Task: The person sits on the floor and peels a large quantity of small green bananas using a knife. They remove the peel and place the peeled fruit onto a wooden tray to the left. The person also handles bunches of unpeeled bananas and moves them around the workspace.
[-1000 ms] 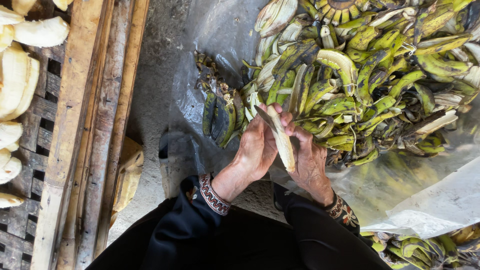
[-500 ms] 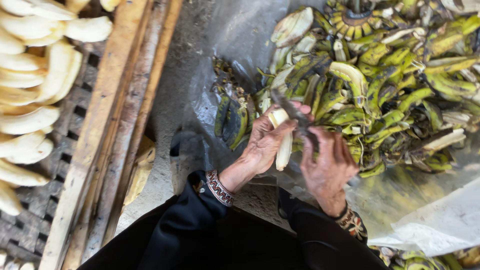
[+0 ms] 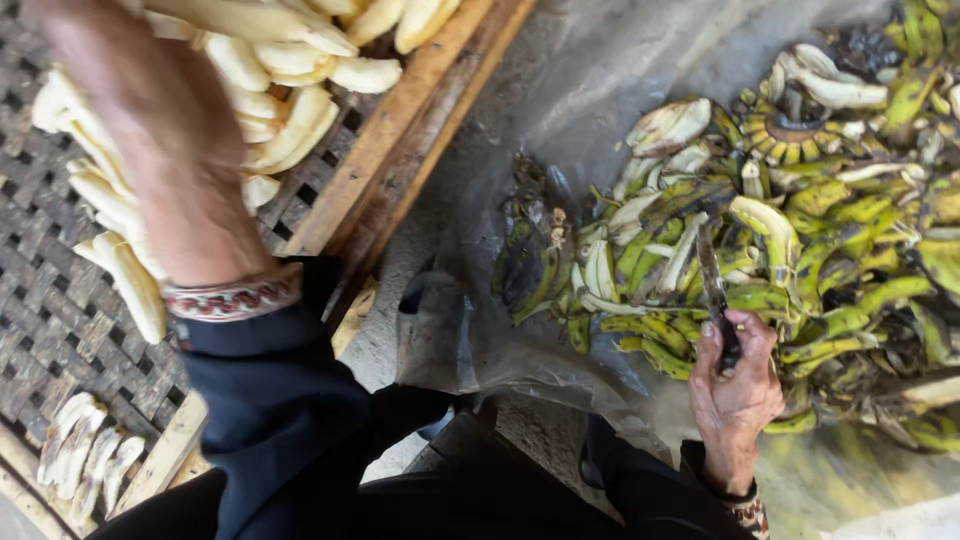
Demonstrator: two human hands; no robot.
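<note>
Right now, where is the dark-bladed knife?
In the head view, lower right: the dark-bladed knife is gripped in the right hand, blade pointing up over the green banana peels.

The left hand (image 3: 150, 150) stretches forward, blurred, over the wooden-framed rack (image 3: 400, 130), while the right hand (image 3: 735, 375) stays low beside it, fist closed around a knife (image 3: 712, 285).

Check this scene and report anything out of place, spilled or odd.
Nothing stands out much. The green banana peels lie in a loose heap on the grey sheet. Peeled bananas lie on the woven rack, the left hand blurred above them. The right hand holds a knife, blade toward the peels.
</note>
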